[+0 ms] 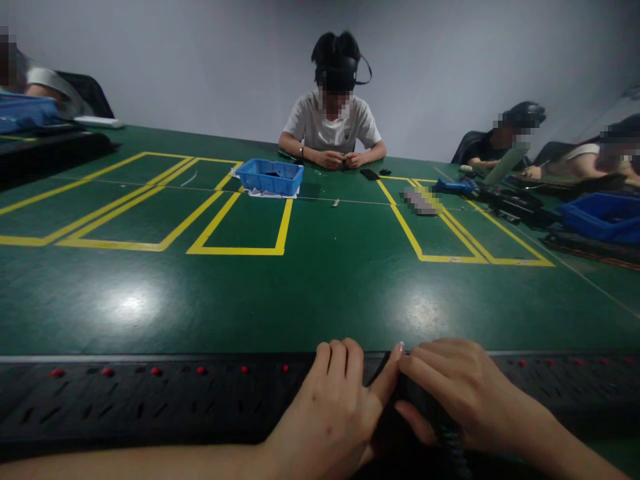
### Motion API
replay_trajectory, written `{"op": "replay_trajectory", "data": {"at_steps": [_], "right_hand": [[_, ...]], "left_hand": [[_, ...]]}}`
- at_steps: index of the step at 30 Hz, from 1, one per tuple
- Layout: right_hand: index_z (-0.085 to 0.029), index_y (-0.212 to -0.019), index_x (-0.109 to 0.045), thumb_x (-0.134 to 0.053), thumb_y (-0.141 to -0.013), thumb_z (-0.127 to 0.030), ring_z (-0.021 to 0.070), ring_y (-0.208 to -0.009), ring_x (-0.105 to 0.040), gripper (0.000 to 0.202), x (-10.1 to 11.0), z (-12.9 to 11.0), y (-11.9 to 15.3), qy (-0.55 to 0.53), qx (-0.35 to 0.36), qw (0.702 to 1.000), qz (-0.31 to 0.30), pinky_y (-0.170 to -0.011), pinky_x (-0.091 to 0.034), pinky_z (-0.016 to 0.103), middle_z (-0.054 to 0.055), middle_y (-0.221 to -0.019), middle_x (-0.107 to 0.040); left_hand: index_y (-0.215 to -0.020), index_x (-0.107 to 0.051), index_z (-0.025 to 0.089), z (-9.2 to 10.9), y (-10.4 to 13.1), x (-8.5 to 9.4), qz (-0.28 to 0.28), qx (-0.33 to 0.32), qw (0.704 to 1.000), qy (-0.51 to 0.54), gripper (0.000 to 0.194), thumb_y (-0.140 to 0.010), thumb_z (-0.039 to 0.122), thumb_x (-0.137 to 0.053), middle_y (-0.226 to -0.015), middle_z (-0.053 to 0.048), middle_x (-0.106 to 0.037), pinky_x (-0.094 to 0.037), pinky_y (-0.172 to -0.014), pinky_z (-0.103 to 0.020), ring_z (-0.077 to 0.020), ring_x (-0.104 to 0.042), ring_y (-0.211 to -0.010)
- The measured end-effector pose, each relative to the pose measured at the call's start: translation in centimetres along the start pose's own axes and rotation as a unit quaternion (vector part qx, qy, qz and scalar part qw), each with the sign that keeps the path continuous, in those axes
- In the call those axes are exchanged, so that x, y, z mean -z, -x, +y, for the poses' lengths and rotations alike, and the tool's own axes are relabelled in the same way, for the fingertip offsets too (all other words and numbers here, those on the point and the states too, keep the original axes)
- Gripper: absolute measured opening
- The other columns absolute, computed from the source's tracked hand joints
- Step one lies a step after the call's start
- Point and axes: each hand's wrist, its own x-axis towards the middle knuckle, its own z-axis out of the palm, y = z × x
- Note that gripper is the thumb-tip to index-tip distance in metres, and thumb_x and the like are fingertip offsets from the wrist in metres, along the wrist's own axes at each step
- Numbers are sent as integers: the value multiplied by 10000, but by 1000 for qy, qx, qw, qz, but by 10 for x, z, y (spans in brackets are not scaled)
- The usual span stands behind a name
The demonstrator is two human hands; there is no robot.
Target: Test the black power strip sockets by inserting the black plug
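Observation:
A long black panel [125, 400] with a row of red dots and slanted slots lies along the near edge of the green table. My left hand [330, 407] is closed over it, its fingers curled across the far edge and one finger stretched toward my right hand. My right hand [460, 387] is wrapped around a dark, black piece [420, 393], thumb below and fingers above. A ribbed black strip [453, 443] hangs beneath that palm. Both hands meet at the fingertips, which hide where the black piece touches the panel.
Yellow tape rectangles [235, 251] mark the green table [320, 300]. A blue bin [270, 177] stands toward the far side. Another blue bin [605, 217] and black parts [520, 203] lie at the right. A person [333, 120] sits opposite; others sit at both sides.

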Motion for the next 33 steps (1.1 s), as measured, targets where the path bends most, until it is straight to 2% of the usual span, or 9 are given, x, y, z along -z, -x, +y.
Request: {"op": "replay_trajectory", "data": {"at_steps": [8, 15, 26, 33], "right_hand": [[-169, -822, -494, -429, -817, -228, 113, -521, -411, 87, 0, 1, 1, -5, 1, 1000, 2, -475, -274, 253, 3, -638, -509], [-166, -819, -489, -438, -816, -226, 109, -523, -421, 79, 1, 0, 0, -7, -2, 1000, -2, -478, -273, 249, 1, -640, -506], [-173, -823, -486, -439, -822, -235, 109, -523, -425, 78, -1, -1, 1, 1, -2, 1000, 9, -483, -277, 257, -4, -640, -508], [-173, -806, -515, -416, -840, -238, 106, -531, -430, 123, 0, 0, 1, 8, 6, 1000, -10, -482, -284, 254, 1, -648, -511]], "left_hand": [[-1379, 34, 67, 0, 1, -1, 16, 2, 1000, -1, 938, -764, 576, -458, -1019, -219, -535, -392, -779, -428, -326, -494, -923], [-1381, 34, 70, 0, 1, -1, 18, 5, 1000, 1, 860, -807, 531, -410, -1013, -209, -539, -392, -764, -419, -320, -496, -918], [-1384, 33, 89, -1, 1, 0, 12, 12, 1000, 14, 895, -784, 551, -444, -1001, -191, -537, -380, -784, -416, -309, -501, -909], [-1386, 28, 91, 0, 1, 0, 10, 9, 1000, 13, 852, -807, 525, -422, -1015, -195, -535, -381, -771, -417, -300, -491, -921]]}}
